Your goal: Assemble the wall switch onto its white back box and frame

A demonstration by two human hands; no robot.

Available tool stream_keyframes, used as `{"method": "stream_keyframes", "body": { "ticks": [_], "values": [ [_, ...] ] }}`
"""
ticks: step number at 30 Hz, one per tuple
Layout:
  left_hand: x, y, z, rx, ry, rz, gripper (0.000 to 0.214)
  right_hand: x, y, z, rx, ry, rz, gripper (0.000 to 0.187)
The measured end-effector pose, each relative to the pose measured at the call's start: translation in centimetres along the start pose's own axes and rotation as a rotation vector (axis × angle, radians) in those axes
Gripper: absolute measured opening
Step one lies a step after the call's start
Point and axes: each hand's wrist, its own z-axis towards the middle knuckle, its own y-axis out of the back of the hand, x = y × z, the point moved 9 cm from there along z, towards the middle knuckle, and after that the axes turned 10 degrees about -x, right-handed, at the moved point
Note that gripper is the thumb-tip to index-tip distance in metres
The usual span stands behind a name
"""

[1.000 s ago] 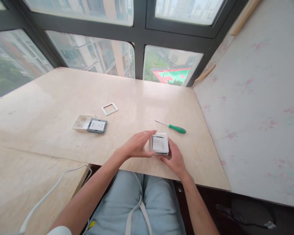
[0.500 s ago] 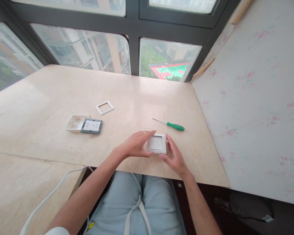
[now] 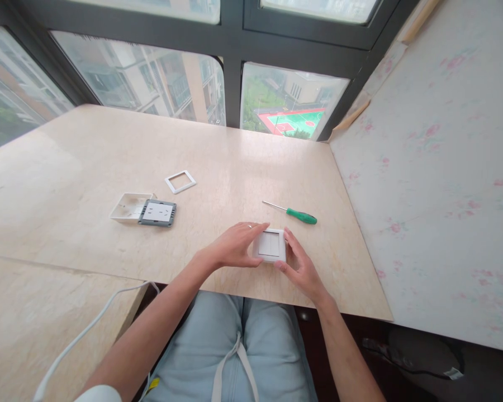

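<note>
A white two-button wall switch point(image 3: 270, 245) lies face up near the table's front edge. My left hand point(image 3: 233, 246) curls round its left side, fingers bent over the top edge. My right hand point(image 3: 300, 267) presses against its right side, thumb at the lower corner. Both hands grip the switch between them. A green-handled screwdriver point(image 3: 295, 213) lies just behind my right hand.
To the left lie a grey-framed socket module point(image 3: 157, 213) against a white back box point(image 3: 128, 207), and a loose white square frame point(image 3: 180, 181) behind them. The beige table point(image 3: 243, 167) meets windows at the back and a flowered wall point(image 3: 436, 167) on the right. A white cable point(image 3: 88, 329) hangs front left.
The switch was tilted up in my hands with its back part showing; now it rests flat, face up on the table. My hands have closed in against its sides.
</note>
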Motion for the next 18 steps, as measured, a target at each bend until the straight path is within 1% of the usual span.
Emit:
{"method": "stream_keyframes", "body": {
  "ticks": [7, 13, 18],
  "values": [
    [0.5, -0.7, -0.7, -0.008, 0.018, -0.049, 0.078, 0.2, 0.5, 0.5, 0.068, 0.058, -0.057, 0.069],
    [1.4, -1.4, -1.4, -0.027, 0.083, -0.161, 0.079, 0.5, 0.8, 0.7, 0.049, 0.086, -0.057, 0.066],
    [1.7, -1.4, -1.6, -0.048, 0.119, -0.218, 0.082, 0.6, 0.8, 0.6, 0.025, 0.088, -0.051, 0.067]
  ]
}}
